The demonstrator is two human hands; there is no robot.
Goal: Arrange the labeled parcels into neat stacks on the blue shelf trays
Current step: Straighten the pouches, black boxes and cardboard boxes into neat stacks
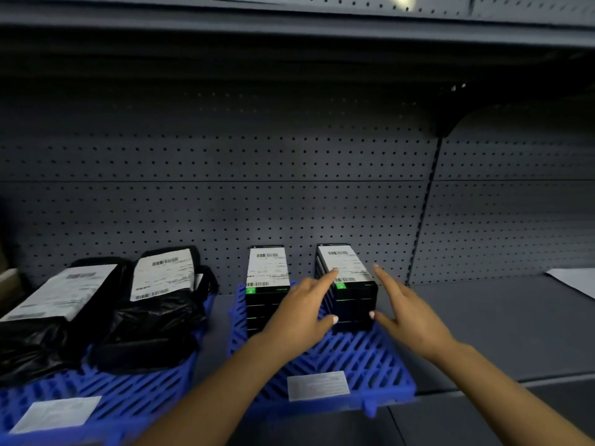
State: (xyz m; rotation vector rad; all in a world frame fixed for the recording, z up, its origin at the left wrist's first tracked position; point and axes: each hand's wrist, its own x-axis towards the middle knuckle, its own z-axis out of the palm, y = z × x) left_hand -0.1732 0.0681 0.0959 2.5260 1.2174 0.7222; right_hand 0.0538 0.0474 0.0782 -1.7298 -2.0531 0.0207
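Two stacks of black boxes with white labels stand at the back of the right blue tray (370, 365): a left stack (267, 284) and a right stack (354, 291). My left hand (299, 313) lies against the left side of the right stack, fingers straight, forefinger tip on its top label. My right hand (405, 310) is spread at the stack's right side, thumb touching the front corner. On the left blue tray (135, 391) lie two piles of black plastic-wrapped parcels, one at the far left (48, 313) and one beside it (161, 304), each with a white label on top.
A grey pegboard wall (289, 188) backs the shelf and another shelf hangs overhead. White label cards sit on the front of each tray (317, 385). Bare grey shelf lies right of the trays, with a white sheet (573, 280) at the far right.
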